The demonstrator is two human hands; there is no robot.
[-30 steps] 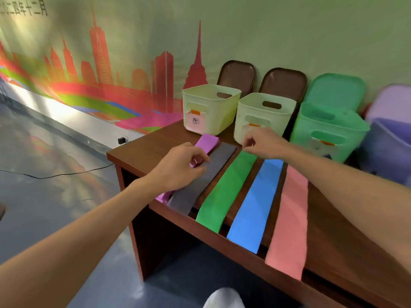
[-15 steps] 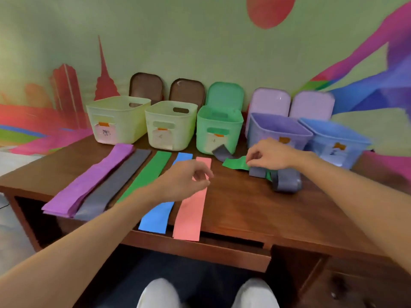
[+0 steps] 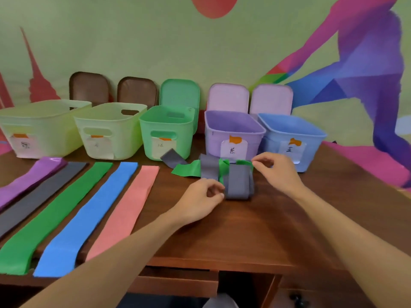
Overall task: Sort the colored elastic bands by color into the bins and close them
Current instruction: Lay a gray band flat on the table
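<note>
A tangled heap of grey bands (image 3: 236, 183) and a green band (image 3: 189, 170) lies on the table in front of the purple bin (image 3: 233, 124). My left hand (image 3: 200, 202) pinches the lower left edge of the grey heap between thumb and fingertips. My right hand (image 3: 278, 172) pinches the green band's end at the heap's upper right. Flat on the left lie a purple band (image 3: 29, 181), a grey band (image 3: 40, 195), a green band (image 3: 57, 212), a blue band (image 3: 89, 214) and a pink band (image 3: 125, 207).
Along the wall stand two pale yellow bins (image 3: 44, 107) (image 3: 111, 107), a green bin (image 3: 166, 117), the purple bin and a blue bin (image 3: 291, 130), all open, with lids (image 3: 180, 92) leaning behind them. The wooden table (image 3: 255, 236) ends at a near edge with a drawer below.
My view swung right and closer to the heap. My left hand moved right from above the pink band to the grey heap. My right hand shifted to the heap's right end.
</note>
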